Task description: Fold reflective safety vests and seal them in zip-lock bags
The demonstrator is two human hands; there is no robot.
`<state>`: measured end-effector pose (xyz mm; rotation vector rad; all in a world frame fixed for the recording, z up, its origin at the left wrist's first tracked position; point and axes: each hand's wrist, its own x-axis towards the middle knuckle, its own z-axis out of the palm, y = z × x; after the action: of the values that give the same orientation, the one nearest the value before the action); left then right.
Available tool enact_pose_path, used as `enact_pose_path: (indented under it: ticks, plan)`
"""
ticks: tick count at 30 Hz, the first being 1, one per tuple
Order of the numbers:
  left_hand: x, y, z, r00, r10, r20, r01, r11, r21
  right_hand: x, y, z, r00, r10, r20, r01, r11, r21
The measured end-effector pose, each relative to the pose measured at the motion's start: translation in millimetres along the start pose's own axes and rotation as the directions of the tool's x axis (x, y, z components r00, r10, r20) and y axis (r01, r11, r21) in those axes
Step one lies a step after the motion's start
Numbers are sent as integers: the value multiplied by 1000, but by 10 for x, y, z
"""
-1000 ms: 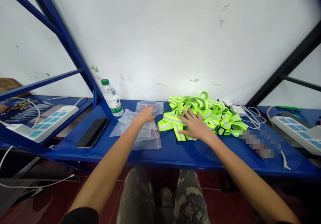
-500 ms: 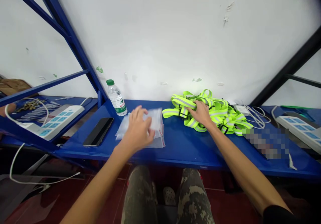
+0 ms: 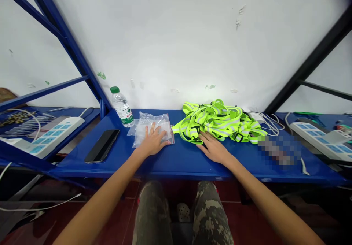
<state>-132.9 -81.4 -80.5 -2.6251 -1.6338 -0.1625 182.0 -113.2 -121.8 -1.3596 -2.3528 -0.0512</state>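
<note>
My left hand [image 3: 153,141] lies with spread fingers on a stack of clear zip bags [image 3: 143,127], pressing them to the blue table. To the right, a tangled heap of neon yellow-green reflective straps [image 3: 220,118] with grey stripes and black buckles rests on the tabletop. At the near edge of that heap, my right hand [image 3: 213,148] lies palm down, its fingers stretched out and the fingertips touching or just under the straps. Neither hand is closed around anything.
A water bottle [image 3: 122,107] with a green cap stands behind a black phone [image 3: 102,146] on the left. White cables [image 3: 272,123] and a blurred-out object [image 3: 280,150] lie at right. Power strips [image 3: 56,133] sit beyond both ends, past the blue frame post [image 3: 79,60].
My left hand has come down flat on the bags, which now lie neater. My right hand has drawn back from the top of the straps to their near edge.
</note>
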Motion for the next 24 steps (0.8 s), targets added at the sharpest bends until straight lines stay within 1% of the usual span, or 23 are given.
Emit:
enact_pose_path:
  ticks: [3, 5, 6, 7, 8, 9, 10, 11, 12, 14, 16, 17, 18, 20, 22, 24]
  plan:
    - [167, 101, -163, 993, -87, 75, 78, 991, 112, 301, 287, 188, 998, 54, -18, -52, 994, 92]
    - [251, 242, -290, 980, -171, 106, 157, 979, 126, 463, 404, 263, 994, 106, -33, -101, 987, 126]
    - [287, 335, -348, 977, -187, 107, 178, 980, 89, 511, 430, 285, 991, 128, -43, -121, 983, 137]
    - [322, 441, -396, 979, -173, 104, 172, 985, 15, 533, 434, 297, 988, 141, -55, -132, 981, 146]
    - [359, 556, -431, 987, -133, 87, 140, 987, -78, 534, 419, 295, 987, 143, -67, -131, 979, 154]
    - [401, 674, -448, 996, -73, 54, 82, 981, -173, 516, 388, 279, 988, 133, -79, -119, 979, 163]
    - [449, 788, -447, 999, -32, 5, 32, 968, -250, 486, 344, 250, 989, 115, -91, -98, 980, 171]
    - [505, 894, -426, 999, -19, -47, 3, 953, -304, 450, 294, 207, 991, 91, -102, -72, 982, 176]
    - [568, 985, -386, 996, -39, -81, 9, 940, -342, 412, 243, 154, 991, 67, -113, -46, 983, 176]
    - [698, 1112, -261, 988, -133, -82, 93, 923, -373, 347, 155, 36, 986, 48, -157, -23, 987, 157]
    - [807, 1157, -104, 978, -202, -45, 174, 921, -350, 307, 112, -64, 970, 76, -230, -48, 991, 126]
    - [845, 1154, -28, 977, -213, -29, 192, 925, -328, 295, 110, -96, 960, 98, -262, -70, 991, 115]
    - [871, 1138, 40, 977, -212, -15, 197, 929, -312, 287, 120, -113, 953, 117, -280, -89, 990, 110]
    - [893, 1082, 126, 980, -201, 0, 191, 933, -304, 279, 162, -106, 954, 132, -268, -105, 988, 114]
    - [898, 1015, 127, 983, -179, -30, 160, 932, -324, 277, 204, -71, 966, 128, -226, -102, 987, 123]
    - [906, 956, 39, 983, -148, -107, 97, 921, -377, 282, 228, -49, 970, 132, -206, -106, 985, 137]
